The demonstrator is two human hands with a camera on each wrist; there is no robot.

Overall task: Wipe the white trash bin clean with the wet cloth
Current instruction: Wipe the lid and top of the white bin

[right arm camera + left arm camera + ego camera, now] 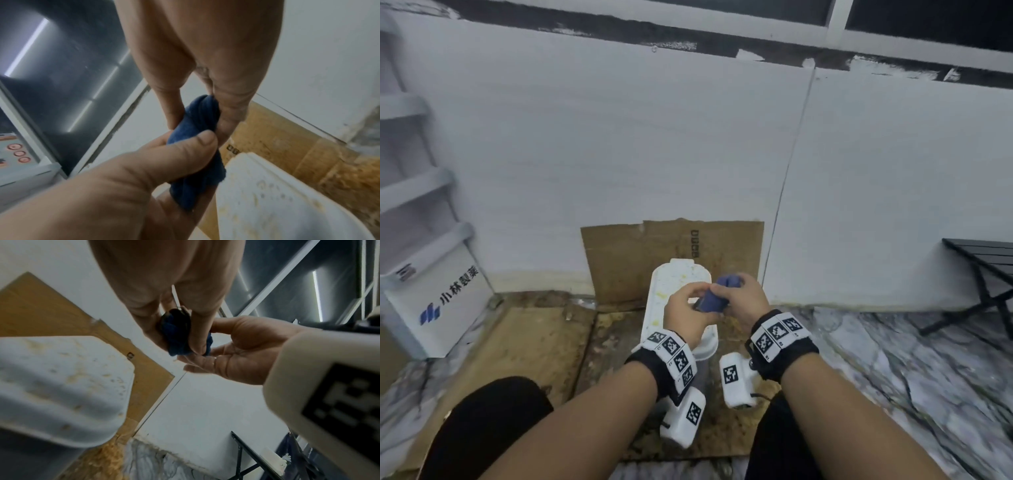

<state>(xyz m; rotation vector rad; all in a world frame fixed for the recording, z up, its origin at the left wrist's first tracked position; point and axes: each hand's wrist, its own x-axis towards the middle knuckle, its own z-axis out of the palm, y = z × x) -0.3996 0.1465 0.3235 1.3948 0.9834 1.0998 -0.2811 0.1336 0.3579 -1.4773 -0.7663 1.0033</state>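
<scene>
Both your grips are closed on the bunched blue cloth (714, 297): left hand (688, 310) pinching its lower end, right hand (744, 299) wrapped round the upper. It hangs just above the white trash bin (671, 291) at frame centre, whose stained top looks unwiped; the wiping seems nearly all ahead

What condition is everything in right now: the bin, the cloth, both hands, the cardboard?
white trash bin: lid closed, speckled with yellowish stains, not yet wiped.
blue cloth: bunched up, held above the bin between both hands.
left hand: fingers pinching one end of the cloth.
right hand: fingers curled round the other end.
cardboard sheet: upright, leaning against the wall behind the bin.
floor cardboard: flat, dirty.
</scene>
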